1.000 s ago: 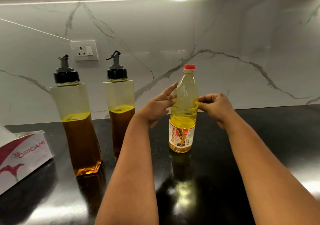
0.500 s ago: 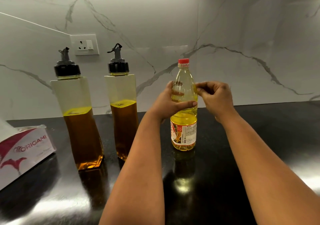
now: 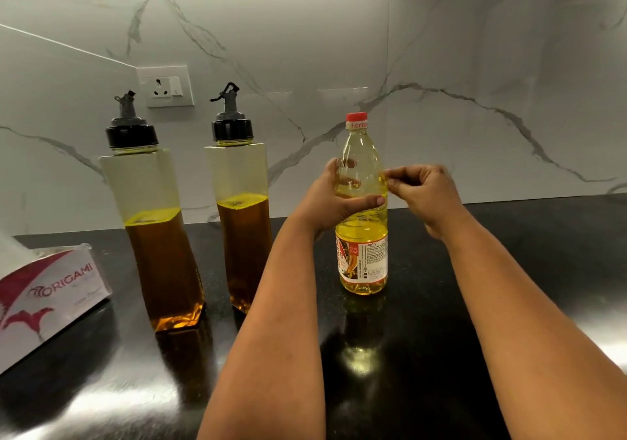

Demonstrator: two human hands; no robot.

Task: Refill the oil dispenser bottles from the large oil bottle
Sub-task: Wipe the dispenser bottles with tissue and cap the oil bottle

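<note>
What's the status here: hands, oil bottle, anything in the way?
Left hand grips the oil bottle, upright on the counter. Right hand curled beside it, contact unclear. Red cap on. Both dispensers capped, nothing blocking.

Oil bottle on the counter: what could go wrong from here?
The left hand grips the soft oil bottle mid-body; squeezing once the red cap comes off might push oil out. Both dispensers still wear narrow spout lids, so pouring now would likely spill on the black counter.
</note>
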